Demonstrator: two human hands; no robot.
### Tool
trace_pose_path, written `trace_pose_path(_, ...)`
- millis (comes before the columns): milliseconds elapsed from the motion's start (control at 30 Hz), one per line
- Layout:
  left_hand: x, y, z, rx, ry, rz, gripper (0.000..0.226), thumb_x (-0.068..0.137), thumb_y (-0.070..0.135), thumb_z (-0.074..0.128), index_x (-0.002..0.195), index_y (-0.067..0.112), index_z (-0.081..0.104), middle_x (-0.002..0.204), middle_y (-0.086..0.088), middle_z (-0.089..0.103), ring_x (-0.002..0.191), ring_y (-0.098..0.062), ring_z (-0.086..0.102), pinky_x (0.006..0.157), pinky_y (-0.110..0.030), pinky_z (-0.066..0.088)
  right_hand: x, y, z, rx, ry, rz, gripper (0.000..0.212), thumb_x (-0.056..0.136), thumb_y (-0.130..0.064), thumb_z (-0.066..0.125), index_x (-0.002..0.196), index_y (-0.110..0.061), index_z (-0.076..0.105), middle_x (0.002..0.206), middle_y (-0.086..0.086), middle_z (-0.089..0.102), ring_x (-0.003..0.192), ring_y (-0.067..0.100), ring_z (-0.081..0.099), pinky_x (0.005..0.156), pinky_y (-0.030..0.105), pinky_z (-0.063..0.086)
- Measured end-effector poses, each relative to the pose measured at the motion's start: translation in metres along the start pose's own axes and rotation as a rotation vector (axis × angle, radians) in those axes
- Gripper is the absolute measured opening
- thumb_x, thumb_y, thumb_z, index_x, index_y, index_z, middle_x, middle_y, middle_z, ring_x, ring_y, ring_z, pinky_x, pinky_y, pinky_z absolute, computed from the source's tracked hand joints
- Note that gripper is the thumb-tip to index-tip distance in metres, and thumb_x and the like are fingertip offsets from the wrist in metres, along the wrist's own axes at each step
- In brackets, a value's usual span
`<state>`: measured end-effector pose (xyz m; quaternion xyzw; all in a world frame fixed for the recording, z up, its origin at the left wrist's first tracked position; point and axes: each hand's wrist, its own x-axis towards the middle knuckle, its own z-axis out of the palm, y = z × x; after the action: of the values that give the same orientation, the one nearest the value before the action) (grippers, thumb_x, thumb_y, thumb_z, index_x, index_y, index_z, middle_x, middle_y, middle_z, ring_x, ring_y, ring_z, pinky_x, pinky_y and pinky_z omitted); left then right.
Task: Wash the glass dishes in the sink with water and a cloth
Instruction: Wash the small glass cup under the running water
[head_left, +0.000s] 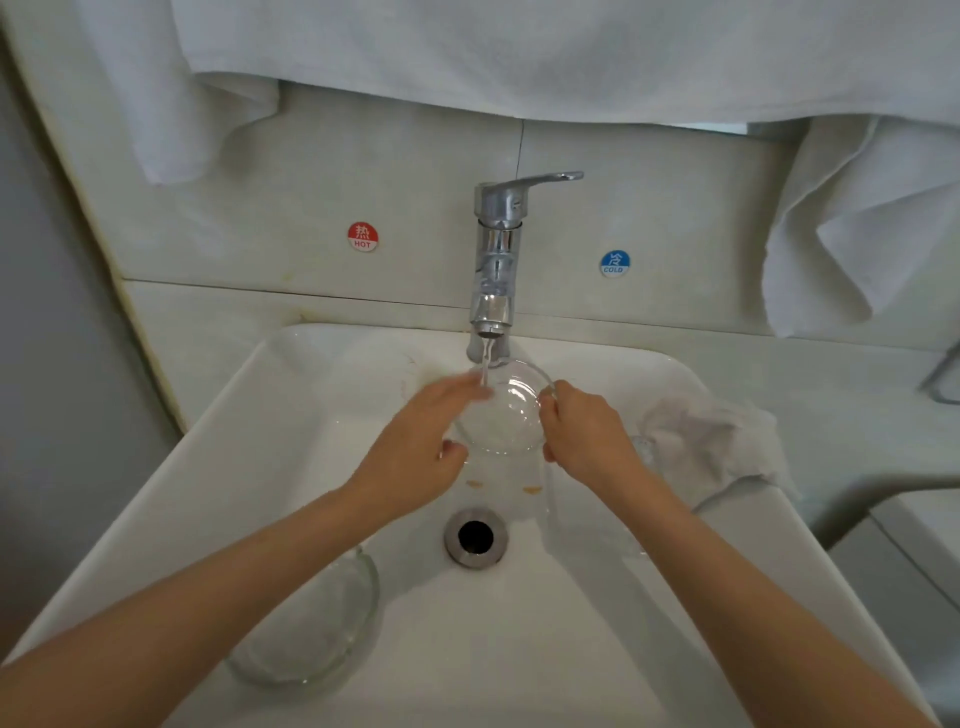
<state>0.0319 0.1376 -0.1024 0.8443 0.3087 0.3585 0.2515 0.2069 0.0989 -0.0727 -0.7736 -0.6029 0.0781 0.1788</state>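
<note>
A clear round glass dish (306, 634) waits near-left in the white ceramic sink (597, 649). Farther in, rinsing seems underway: the right hand (582, 436) curls its fingers round the right rim of a small clear glass bowl (501, 415) held under the stream from the chrome tap (496, 249). The left hand (410, 447) lays blurred fingers along the left rim, grip unclear. The next move likely calls for the crumpled white cloth (711, 441) on the right edge.

Both arms reach forward: left hand (415, 441) straight-fingered (blurred) — right hand (587, 436) curled, pinching glass bowl (501, 415).
</note>
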Motion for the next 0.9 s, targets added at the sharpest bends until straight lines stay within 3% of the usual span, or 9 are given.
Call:
trace_pose_path(67,0.002,0.008,0.002,-0.106,0.136,-0.248,0.054,0.088,0.014,0.052,0.139,0.014,0.034,0.129,0.009,0.039,0.115,-0.007,0.043,0.095,-0.025,0.041,-0.002,-0.005,-0.003,0.06,-0.032,0.019,0.017,0.097,-0.014,0.037,0.104,-0.003,0.048,0.09,0.017,0.068,0.088,0.032,0.062,0.07,0.032,0.04)
trace_pose_path(233,0.002,0.024,0.006,-0.729,-0.181,-0.722,0.022,0.096,0.012,0.04,0.118,0.012,0.041,0.084,-0.014,0.067,0.063,-0.021,0.065,0.057,-0.031,0.056,-0.012,-0.015,-0.004,0.243,-0.074,0.0,0.016,0.097,-0.01,0.036,0.105,-0.003,0.047,0.076,0.01,0.065,0.066,0.024,0.062,0.062,0.03,0.05)
trace_pose_path(333,0.005,0.024,0.005,-0.825,-0.122,-0.756,0.016,0.094,0.005,0.032,0.106,0.008,0.043,0.068,-0.015,0.065,0.05,-0.018,0.063,0.048,-0.025,0.053,-0.012,-0.017,0.0,0.368,-0.147,0.041,0.018,0.099,-0.017,0.029,0.1,-0.008,0.044,0.066,0.006,0.065,0.055,0.019,0.061,0.062,0.033,0.055)
trace_pose_path(400,0.008,0.023,0.0,-0.795,-0.086,-0.796,0.017,0.096,0.007,0.029,0.1,0.006,0.045,0.061,-0.014,0.064,0.044,-0.016,0.061,0.044,-0.022,0.052,-0.008,-0.014,0.002,0.215,-0.11,-0.045,0.028,0.1,-0.025,0.032,0.118,-0.007,0.044,0.093,0.012,0.068,0.081,0.026,0.064,0.077,0.04,0.053)
trace_pose_path(467,0.01,0.02,-0.006,-0.717,-0.087,-0.817,0.02,0.096,0.007,0.028,0.092,0.007,0.048,0.053,-0.01,0.063,0.04,-0.014,0.058,0.04,-0.02,0.048,-0.008,-0.011,0.004,0.063,0.101,-0.248,0.045,0.098,-0.034,0.038,0.137,-0.013,0.037,0.131,0.008,0.053,0.117,0.024,0.051,0.093,0.038,0.046)
trace_pose_path(567,0.012,0.019,-0.016,-0.596,-0.122,-0.788,0.02,0.092,0.005,0.029,0.092,0.005,0.049,0.05,-0.008,0.06,0.037,-0.013,0.054,0.038,-0.018,0.043,-0.007,-0.006,0.005,-0.033,0.262,-0.703,0.057,0.088,-0.049,0.043,0.131,-0.013,0.051,0.134,0.005,0.053,0.127,0.018,0.043,0.099,0.035,0.042)
trace_pose_path(667,0.014,0.019,-0.021,-0.481,-0.162,-0.736,0.018,0.092,0.006,0.029,0.091,0.007,0.047,0.052,-0.01,0.057,0.036,-0.014,0.049,0.038,-0.018,0.039,-0.003,0.002,0.017,-0.305,0.137,-0.748,0.082,0.078,-0.066,0.035,0.137,-0.011,0.046,0.141,0.006,0.048,0.133,0.021,0.041,0.116,0.037,0.013)
trace_pose_path(767,0.014,0.02,-0.022,-0.424,-0.199,-0.702,0.021,0.098,0.015,0.03,0.085,0.012,0.047,0.048,-0.006,0.055,0.035,-0.013,0.046,0.038,-0.018,0.037,-0.002,0.001,0.033,-0.429,0.284,-0.854,0.064,0.079,-0.048,0.055,0.13,-0.009,0.054,0.134,0.007,0.056,0.122,0.023,0.055,0.113,0.043,0.02)
trace_pose_path(900,0.016,0.017,-0.026,-0.424,-0.187,-0.719,0.02,0.097,0.016,0.035,0.084,0.011,0.049,0.046,-0.006,0.053,0.035,-0.014,0.043,0.038,-0.018,0.035,-0.002,-0.012,0.031,-0.137,0.353,-1.011,0.063,0.047,-0.01,0.092,0.106,-0.013,0.071,0.108,0.002,0.071,0.1,0.02,0.068,0.095,0.051,0.035)
